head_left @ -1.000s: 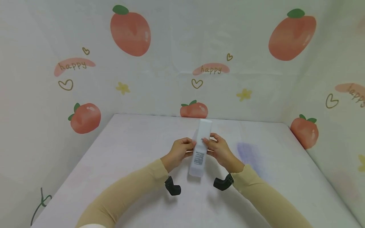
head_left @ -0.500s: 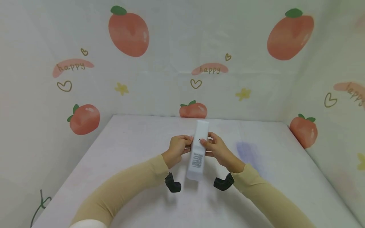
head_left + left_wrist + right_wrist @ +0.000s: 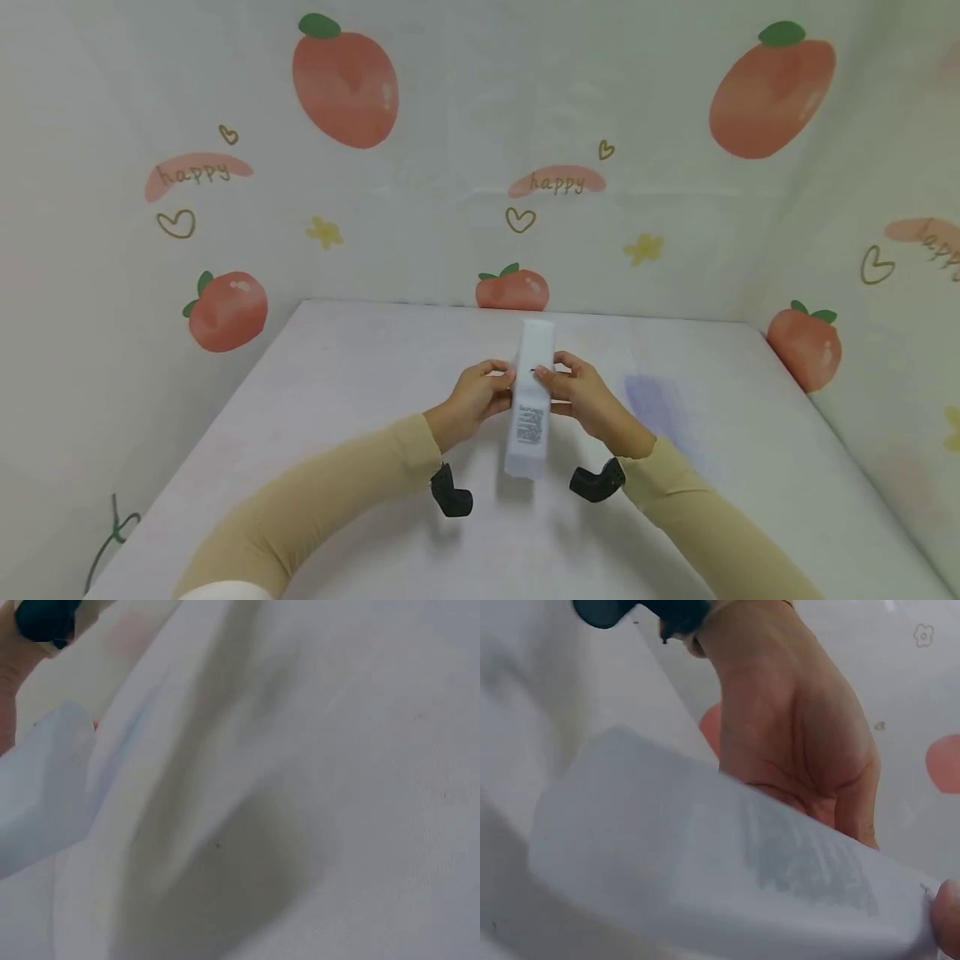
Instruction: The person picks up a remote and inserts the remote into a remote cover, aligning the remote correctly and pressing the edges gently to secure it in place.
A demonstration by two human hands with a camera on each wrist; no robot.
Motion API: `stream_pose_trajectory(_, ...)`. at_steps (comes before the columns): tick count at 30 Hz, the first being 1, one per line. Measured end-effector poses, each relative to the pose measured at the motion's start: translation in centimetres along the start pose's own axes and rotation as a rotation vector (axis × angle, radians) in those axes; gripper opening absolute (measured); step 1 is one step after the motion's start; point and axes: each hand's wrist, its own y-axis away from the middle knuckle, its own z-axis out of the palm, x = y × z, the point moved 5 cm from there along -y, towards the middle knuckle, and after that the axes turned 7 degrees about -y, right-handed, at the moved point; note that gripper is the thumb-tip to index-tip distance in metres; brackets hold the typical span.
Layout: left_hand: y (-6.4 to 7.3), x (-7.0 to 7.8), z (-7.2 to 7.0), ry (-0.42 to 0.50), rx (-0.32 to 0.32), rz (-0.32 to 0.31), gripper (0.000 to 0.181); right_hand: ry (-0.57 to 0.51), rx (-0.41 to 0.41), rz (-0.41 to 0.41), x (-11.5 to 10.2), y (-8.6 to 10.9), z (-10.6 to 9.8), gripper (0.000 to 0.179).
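A long white box-shaped pack [image 3: 534, 354] with dark fine print near its lower end is held up between both hands in the head view, slightly tilted. My left hand [image 3: 472, 402] pinches its left edge about midway along. From the other side my right hand [image 3: 588, 402] grips it, thumb on the front face beside a small dark mark. In the right wrist view the pack [image 3: 645, 832] crosses in front of my left hand [image 3: 787, 727], hiding those fingertips. Only the pack's blank end [image 3: 56, 787] shows in the left wrist view.
The white table [image 3: 360, 358] has a faint purple patch [image 3: 656, 408] to the right. A white curtain [image 3: 435, 125] printed with peaches hangs behind and beside it. Black wrist cameras [image 3: 452, 492] hang under both cuffs, and a green cord [image 3: 112, 533] shows at the left.
The pack's lower end has swung left and then back right, so it now stands straighter. My right hand has shifted slightly right; both hands keep hold. The head view has wobbled a little.
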Motion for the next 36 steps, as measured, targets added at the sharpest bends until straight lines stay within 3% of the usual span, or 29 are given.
stream_pose_trajectory(5,0.4,0.4,0.1,-0.054,-0.032,0.153,0.037,-0.036,-0.003,0.008,0.0,-0.2,-0.3,0.045)
stream_pose_trajectory(9,0.6,0.7,0.3,-0.126,-0.073,0.201,0.038,-0.042,-0.022,0.004,-0.1,-0.4,-0.1,0.046)
stream_pose_trajectory(14,0.5,0.7,0.7,-0.187,-0.113,0.211,0.038,-0.049,-0.036,-0.001,-0.2,-0.4,0.1,0.054)
stream_pose_trajectory(19,0.4,0.8,0.1,-0.169,-0.005,0.216,0.035,-0.218,0.003,0.062,0.7,-0.2,0.1,0.065)
stream_pose_trajectory(23,0.3,0.7,-0.3,-0.168,0.055,0.200,0.035,-0.230,0.035,0.106,1.7,0.0,0.3,0.054)
stream_pose_trajectory(31,0.4,0.8,-0.1,-0.226,0.025,0.179,0.040,-0.217,0.176,0.082,2.2,0.3,0.9,0.031)
stream_pose_trajectory(36,0.3,0.9,0.0,-0.245,-0.003,0.192,0.047,-0.257,0.312,0.041,2.6,0.6,1.2,0.021)
